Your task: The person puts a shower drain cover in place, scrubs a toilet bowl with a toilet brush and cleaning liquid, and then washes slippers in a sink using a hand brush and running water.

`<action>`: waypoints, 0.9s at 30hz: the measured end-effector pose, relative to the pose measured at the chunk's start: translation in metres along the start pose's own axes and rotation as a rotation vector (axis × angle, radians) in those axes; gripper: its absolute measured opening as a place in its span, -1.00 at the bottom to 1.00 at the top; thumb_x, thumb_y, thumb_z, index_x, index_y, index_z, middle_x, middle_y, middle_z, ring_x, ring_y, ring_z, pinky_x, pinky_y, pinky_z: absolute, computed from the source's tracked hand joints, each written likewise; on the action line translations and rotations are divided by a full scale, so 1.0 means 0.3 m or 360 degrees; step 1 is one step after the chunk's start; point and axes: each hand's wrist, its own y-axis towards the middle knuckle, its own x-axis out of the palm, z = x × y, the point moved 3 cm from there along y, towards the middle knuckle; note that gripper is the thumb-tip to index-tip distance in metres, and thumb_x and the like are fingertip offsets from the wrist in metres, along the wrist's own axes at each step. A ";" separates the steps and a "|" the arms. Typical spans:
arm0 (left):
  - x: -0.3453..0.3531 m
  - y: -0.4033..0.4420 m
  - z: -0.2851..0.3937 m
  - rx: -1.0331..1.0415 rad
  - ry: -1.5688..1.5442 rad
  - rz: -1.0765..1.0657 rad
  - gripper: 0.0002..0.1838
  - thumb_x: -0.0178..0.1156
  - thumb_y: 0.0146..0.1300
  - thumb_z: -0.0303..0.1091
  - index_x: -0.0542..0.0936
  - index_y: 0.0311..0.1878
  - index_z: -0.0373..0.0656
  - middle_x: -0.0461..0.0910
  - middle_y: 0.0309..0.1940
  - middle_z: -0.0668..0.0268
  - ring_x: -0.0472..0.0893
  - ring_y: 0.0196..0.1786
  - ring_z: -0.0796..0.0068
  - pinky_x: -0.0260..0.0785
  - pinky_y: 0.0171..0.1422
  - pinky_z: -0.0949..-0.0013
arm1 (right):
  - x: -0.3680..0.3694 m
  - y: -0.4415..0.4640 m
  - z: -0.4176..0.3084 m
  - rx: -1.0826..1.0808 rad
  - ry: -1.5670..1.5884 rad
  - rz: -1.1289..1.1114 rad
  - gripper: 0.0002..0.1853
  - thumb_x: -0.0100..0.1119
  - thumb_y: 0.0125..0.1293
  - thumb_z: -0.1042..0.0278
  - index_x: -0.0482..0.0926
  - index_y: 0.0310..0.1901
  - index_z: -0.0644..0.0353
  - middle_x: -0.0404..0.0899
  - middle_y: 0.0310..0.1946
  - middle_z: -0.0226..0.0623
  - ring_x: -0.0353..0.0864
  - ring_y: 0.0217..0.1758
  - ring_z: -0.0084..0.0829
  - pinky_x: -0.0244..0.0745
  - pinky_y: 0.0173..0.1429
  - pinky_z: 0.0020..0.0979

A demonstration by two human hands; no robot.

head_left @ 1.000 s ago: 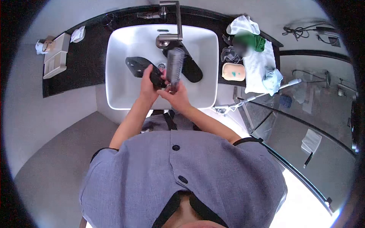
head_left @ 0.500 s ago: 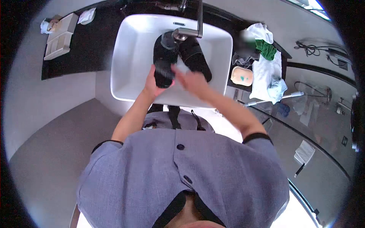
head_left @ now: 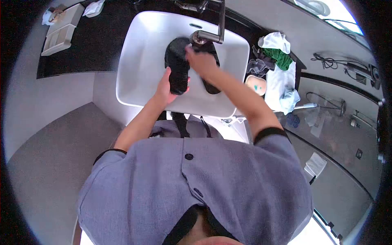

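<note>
A black slipper lies lengthwise in the white sink, its heel end towards me. My left hand is wrapped round that end, with fingertips showing on its right side. My right hand is over the upper part of the slipper, at its right edge. Motion blurs it; the fingers look curled together, and whatever they hold cannot be made out. A second black slipper rests to the right, partly covered by my right hand and forearm.
Above the sink juts a metal faucet. On the right-hand counter are a soap dish, a white towel, a green cloth and a grey cloth. A white tray stands on the dark left counter.
My right hand has moved up along the slipper, from its lower part towards its top. The left hand keeps its hold. The whole view has shifted slightly.
</note>
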 end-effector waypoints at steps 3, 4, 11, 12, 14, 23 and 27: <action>0.032 -0.047 0.028 0.0036 -0.0107 -0.0043 -0.44 -0.14 0.43 0.19 0.41 0.24 -0.04 0.55 0.05 0.21 0.59 0.02 0.14 0.43 0.02 -0.12 | 0.001 0.144 0.050 0.0155 0.0264 -0.0134 -0.61 -0.09 0.42 0.05 0.42 0.22 -0.11 0.63 -0.48 -0.08 0.66 -0.48 -0.09 0.58 -0.34 -0.04; 0.001 -0.049 0.034 0.0011 -0.0061 -0.0008 -0.42 -0.16 0.42 0.20 0.41 0.24 -0.05 0.56 0.05 0.20 0.59 0.02 0.13 0.43 -0.02 -0.12 | 0.020 0.086 0.035 0.0069 0.0270 -0.0109 -0.61 -0.09 0.42 0.11 0.40 0.22 -0.04 0.63 -0.42 -0.05 0.66 -0.42 -0.06 0.60 -0.28 -0.06; -0.072 -0.019 0.033 -0.0315 -0.0332 0.0077 -0.37 -0.17 0.41 0.20 0.41 0.27 -0.10 0.54 0.08 0.09 0.56 0.10 0.01 0.41 0.01 -0.16 | -0.049 -0.168 -0.061 -0.0044 0.0335 -0.0209 -0.54 -0.03 0.38 0.16 0.30 0.31 -0.19 0.63 -0.38 0.00 0.67 -0.29 0.04 0.51 -0.22 0.02; -0.065 -0.019 0.047 -0.0307 -0.0327 0.0044 -0.37 -0.17 0.40 0.20 0.41 0.27 -0.10 0.54 0.08 0.09 0.56 0.10 0.00 0.41 0.01 -0.16 | -0.111 -0.092 -0.036 0.0178 0.0121 -0.0212 -0.59 -0.12 0.44 0.10 0.32 0.28 -0.11 0.62 -0.46 -0.02 0.67 -0.34 0.02 0.54 -0.25 0.00; -0.062 -0.032 0.062 -0.0308 -0.0311 -0.0007 -0.37 -0.17 0.40 0.20 0.40 0.27 -0.11 0.54 0.08 0.07 0.55 0.11 -0.01 0.42 0.00 -0.17 | -0.051 0.053 0.095 -0.0035 -0.0163 -0.0152 -0.69 -0.10 0.42 0.19 0.41 0.14 -0.02 0.65 -0.37 -0.09 0.70 -0.30 -0.06 0.61 -0.33 -0.06; -0.193 0.084 0.076 -0.0418 -0.0301 0.0021 -0.41 -0.10 0.37 0.20 0.44 0.23 -0.04 0.57 0.02 0.05 0.56 0.05 -0.10 0.37 -0.04 -0.23 | -0.027 -0.112 -0.030 -0.0065 0.0308 -0.0013 -0.57 -0.14 0.46 0.00 0.31 0.28 -0.10 0.59 -0.54 0.00 0.62 -0.47 0.06 0.54 -0.35 -0.03; -0.165 0.052 0.139 -0.0361 -0.0220 0.0136 -0.44 -0.06 0.39 0.13 0.43 0.24 -0.10 0.57 0.06 0.02 0.59 0.03 -0.06 0.44 -0.19 -0.22 | 0.023 0.058 0.075 0.0267 0.0054 0.0124 -0.50 -0.18 0.47 -0.03 0.26 0.31 0.05 0.62 -0.51 0.04 0.65 -0.42 0.09 0.53 -0.38 0.03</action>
